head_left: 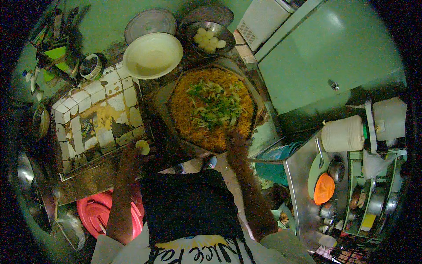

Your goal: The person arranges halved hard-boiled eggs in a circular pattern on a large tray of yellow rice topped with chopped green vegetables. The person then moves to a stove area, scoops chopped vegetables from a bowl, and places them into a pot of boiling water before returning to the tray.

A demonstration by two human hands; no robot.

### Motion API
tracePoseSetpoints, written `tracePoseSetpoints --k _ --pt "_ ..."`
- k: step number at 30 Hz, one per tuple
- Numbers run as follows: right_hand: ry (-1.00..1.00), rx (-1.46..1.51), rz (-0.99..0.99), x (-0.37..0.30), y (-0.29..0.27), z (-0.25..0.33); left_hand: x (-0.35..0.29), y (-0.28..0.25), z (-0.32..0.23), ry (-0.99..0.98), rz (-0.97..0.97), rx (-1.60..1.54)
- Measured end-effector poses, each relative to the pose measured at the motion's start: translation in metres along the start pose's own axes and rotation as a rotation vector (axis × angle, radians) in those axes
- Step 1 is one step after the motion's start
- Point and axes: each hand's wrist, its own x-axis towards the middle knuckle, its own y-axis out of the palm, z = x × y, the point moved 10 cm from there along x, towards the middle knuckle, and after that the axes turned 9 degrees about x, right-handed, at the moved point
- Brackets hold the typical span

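Note:
A broad tray of orange noodles (181, 112) lies in front of me, with chopped green and pale leaves (215, 104) heaped over its middle. My right hand (236, 140) is at the near right edge of the noodles, its fingertips against or just above them. Its fingers are dark and blend into the food. Left of the tray, my left hand (129, 154) is closed by a small round pale yellow-green thing (143, 147), whose kind I cannot make out. Beyond the tray stand a cream basin (154, 55) and a metal bowl with several peeled eggs (209, 40).
A worn white-tiled counter (79, 99) is on the left, above a red plastic tub (90, 211). Two round lids (149, 24) lean at the green back wall. At right are a green cabinet (329, 57), an orange basket (324, 189) and a water jug (343, 135).

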Motion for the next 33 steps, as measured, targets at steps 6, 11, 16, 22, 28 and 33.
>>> tracePoseSetpoints --k 6,11,16,22,28,33 --pt "0.163 0.127 -0.023 -0.001 -0.004 0.059 -0.005 0.009 -0.006 0.01 -0.018 0.059" --pt "-0.065 0.123 -0.056 -0.002 0.031 0.091 0.005 0.023 0.005 -0.024 0.007 0.117" --pt "-0.106 -0.401 0.236 0.003 0.016 0.053 -0.006 0.028 -0.018 0.035 -0.006 0.123" --pt "-0.045 -0.07 0.039 0.066 -0.069 0.017 -0.008 0.029 -0.009 -0.009 -0.014 -0.019" --pt "-0.141 -0.05 0.151 0.058 -0.079 -0.017 -0.006 0.012 -0.004 0.064 -0.085 -0.049" --pt "-0.097 0.119 0.209 0.084 -0.055 -0.021 -0.01 0.033 -0.009 0.004 -0.096 -0.087"
